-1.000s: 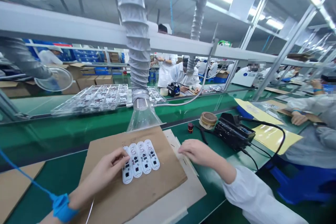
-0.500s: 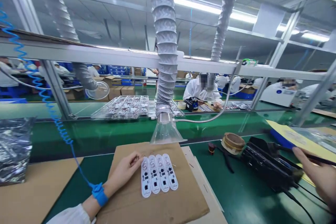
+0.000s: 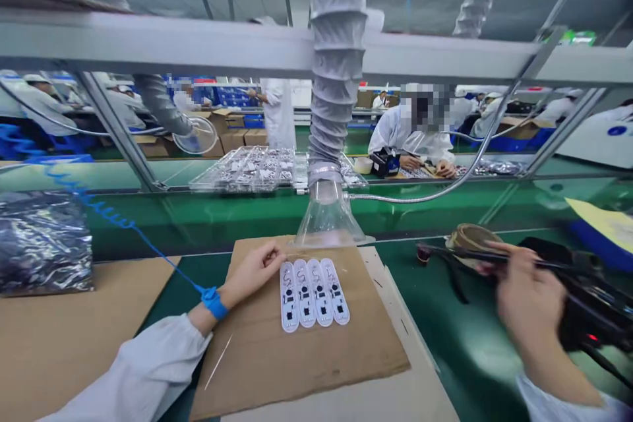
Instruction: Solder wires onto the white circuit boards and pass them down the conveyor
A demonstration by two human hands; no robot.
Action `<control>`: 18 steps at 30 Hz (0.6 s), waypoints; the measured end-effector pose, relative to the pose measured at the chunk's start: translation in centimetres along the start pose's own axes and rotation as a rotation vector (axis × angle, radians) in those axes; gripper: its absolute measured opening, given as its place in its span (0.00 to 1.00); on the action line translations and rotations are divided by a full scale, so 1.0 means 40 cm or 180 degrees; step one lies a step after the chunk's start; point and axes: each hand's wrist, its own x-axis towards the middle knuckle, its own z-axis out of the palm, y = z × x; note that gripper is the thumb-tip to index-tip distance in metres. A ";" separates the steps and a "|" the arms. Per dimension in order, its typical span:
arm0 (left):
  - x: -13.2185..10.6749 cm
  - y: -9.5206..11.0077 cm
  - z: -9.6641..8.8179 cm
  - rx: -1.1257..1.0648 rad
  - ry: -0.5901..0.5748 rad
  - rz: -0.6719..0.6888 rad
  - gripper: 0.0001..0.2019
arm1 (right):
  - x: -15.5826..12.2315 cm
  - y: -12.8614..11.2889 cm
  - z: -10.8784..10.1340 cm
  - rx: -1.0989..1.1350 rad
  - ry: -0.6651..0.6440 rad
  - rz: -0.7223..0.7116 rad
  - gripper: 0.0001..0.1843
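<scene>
A white panel of several small oblong circuit boards lies on a brown cardboard sheet on the green bench. My left hand, with a blue wrist strap on a coiled cord, rests at the panel's upper left corner with fingers curled against its edge. My right hand, blurred by motion, is closed round a thin black tool handle over by the black station at the right.
A clear fume-extraction funnel on a grey ribbed hose hangs just behind the panel. A tape roll sits beside the station. A silver foil bag lies at the left. Clear trays of parts sit behind. A person in white works opposite.
My right hand went from beside the cardboard out to the black station and now grips a thin black tool. My view shifted left. The left hand stayed at the panel's corner.
</scene>
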 end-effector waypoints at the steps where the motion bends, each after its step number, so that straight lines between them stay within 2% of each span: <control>1: 0.007 -0.008 0.002 -0.0006 -0.0021 -0.0004 0.20 | -0.007 -0.003 0.047 0.0237 0.0017 0.0267 0.35; 2: 0.012 -0.015 0.004 -0.0020 -0.0032 -0.0016 0.20 | -0.013 -0.006 0.096 0.0493 -0.0356 0.0504 0.38; 4: 0.012 -0.024 0.008 -0.0036 -0.0015 -0.0048 0.20 | -0.028 -0.014 0.190 0.0608 -0.0793 0.0677 0.42; 6: 0.003 -0.025 0.008 0.0000 0.0054 -0.0055 0.20 | -0.049 -0.022 0.264 0.0672 -0.1173 0.0737 0.38; 8: -0.007 -0.019 0.005 0.0044 0.0193 -0.0001 0.19 | -0.076 -0.032 0.314 0.0645 -0.1341 0.0703 0.31; 12: -0.024 -0.008 -0.004 0.0096 0.0432 0.0293 0.16 | -0.128 -0.053 0.358 0.0578 -0.1501 0.0525 0.22; 18: -0.047 -0.001 -0.016 0.0376 0.0543 0.1061 0.13 | -0.177 -0.028 0.344 0.1161 -0.1567 0.0455 0.19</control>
